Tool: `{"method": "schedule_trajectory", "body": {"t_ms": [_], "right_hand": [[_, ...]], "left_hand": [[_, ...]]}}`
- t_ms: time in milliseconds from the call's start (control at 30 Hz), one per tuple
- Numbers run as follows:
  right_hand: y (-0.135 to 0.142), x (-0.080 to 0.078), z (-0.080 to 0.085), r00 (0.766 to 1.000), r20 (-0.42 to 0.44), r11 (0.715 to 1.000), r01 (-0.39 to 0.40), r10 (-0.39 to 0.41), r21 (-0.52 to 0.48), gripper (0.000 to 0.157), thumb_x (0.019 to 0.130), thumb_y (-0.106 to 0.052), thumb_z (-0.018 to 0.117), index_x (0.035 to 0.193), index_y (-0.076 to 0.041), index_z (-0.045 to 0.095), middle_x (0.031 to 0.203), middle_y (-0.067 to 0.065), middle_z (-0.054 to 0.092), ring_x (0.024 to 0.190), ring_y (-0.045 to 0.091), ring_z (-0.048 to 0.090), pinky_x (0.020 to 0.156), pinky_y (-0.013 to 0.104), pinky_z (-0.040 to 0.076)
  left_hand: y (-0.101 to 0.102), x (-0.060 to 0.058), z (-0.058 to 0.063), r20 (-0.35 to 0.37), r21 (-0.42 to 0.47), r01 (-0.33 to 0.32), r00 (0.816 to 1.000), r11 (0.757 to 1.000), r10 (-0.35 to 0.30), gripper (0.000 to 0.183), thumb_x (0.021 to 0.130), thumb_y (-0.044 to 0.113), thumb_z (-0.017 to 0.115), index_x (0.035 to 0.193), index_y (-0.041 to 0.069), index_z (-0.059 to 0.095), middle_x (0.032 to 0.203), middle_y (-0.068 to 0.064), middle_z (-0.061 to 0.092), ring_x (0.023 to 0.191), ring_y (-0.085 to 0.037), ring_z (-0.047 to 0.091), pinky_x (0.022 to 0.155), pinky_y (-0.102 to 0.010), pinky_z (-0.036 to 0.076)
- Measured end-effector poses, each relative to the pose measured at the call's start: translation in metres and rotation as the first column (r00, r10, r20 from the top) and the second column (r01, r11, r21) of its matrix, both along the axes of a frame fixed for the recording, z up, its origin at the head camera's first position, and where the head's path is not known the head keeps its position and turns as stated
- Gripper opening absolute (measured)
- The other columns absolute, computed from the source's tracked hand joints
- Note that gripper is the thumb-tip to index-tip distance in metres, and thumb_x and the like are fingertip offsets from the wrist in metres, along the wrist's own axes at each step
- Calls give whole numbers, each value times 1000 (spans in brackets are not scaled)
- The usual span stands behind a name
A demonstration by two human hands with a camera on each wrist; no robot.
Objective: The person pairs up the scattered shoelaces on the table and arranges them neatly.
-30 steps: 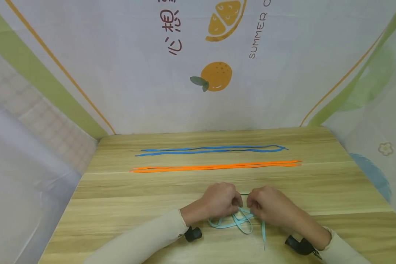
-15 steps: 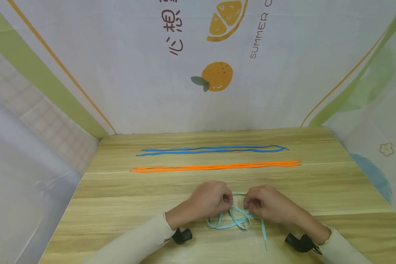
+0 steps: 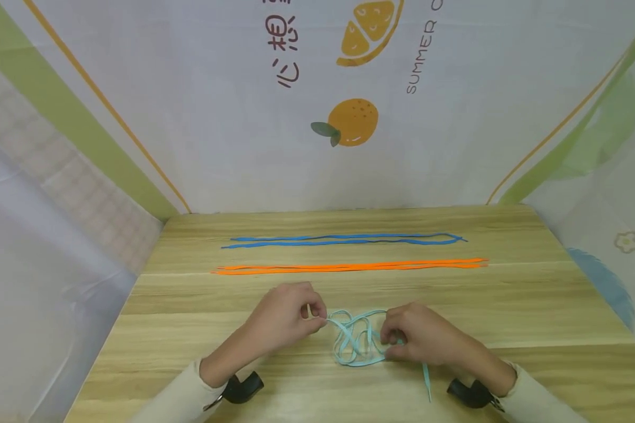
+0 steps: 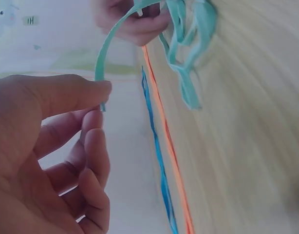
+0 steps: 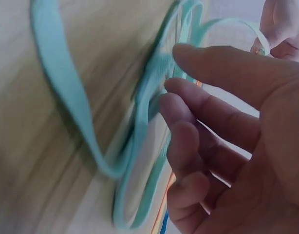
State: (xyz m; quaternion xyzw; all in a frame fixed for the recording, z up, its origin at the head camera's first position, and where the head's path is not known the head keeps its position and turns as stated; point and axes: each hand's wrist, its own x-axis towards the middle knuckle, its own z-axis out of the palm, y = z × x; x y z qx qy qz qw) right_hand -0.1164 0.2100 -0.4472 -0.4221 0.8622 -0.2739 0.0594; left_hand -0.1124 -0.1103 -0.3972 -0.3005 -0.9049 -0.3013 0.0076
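A mint-green shoelace lies in loose loops on the wooden table between my hands. My left hand pinches one end of it between thumb and forefinger, and the tip pokes out below the thumb in the left wrist view. From there the shoelace arcs across to the tangle. My right hand is at the right side of the loops. Its thumb and forefinger are slightly apart beside the shoelace in the right wrist view. The other tipped end trails toward me below the right palm.
Farther back, a pair of orange shoelaces lies straight across the wooden table. Behind them is a pair of blue shoelaces. A printed cloth hangs at the table's far edge, with more cloth at both sides.
My left hand has moved left, away from the right hand, drawing the shoelace's end out. More loops now show between the hands. The right hand has barely moved, its thumb and fingers parting.
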Motion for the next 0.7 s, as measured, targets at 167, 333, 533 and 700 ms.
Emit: {"method": "schedule_trajectory", "body": {"t_ms": [167,333,533,700], "right_hand": [[-9,3,-1,999,-4,998,38,-38,54,24,84,-23,98,84,-24,74,79,-21,55,72,-4,48,66,22,47],[-10,3,-3,1000,-4,998,27,-27,53,27,86,-11,92,79,-26,70,78,-22,55,72,-4,48,66,21,47],[12,3,7,999,40,994,31,-27,-102,29,87,-2,84,85,-27,68,80,-22,56,72,-2,52,61,21,48],[45,6,24,984,113,977,152,-136,-146,33,90,0,81,90,-30,66,80,-22,55,73,1,55,62,23,48]], "left_hand": [[-15,7,-6,10,43,-48,999,998,47,23,89,11,89,80,26,74,80,19,60,73,-1,56,66,-24,50],[-30,12,-9,52,100,-98,994,990,94,25,89,9,89,81,28,73,83,22,62,75,-1,58,67,-25,52],[-58,14,-9,112,145,-179,980,973,163,24,92,9,87,84,28,74,87,20,66,78,-3,61,68,-27,53],[-91,13,-6,123,142,-290,954,946,274,20,93,9,86,87,25,76,84,16,66,77,-6,62,68,-28,52]]}}
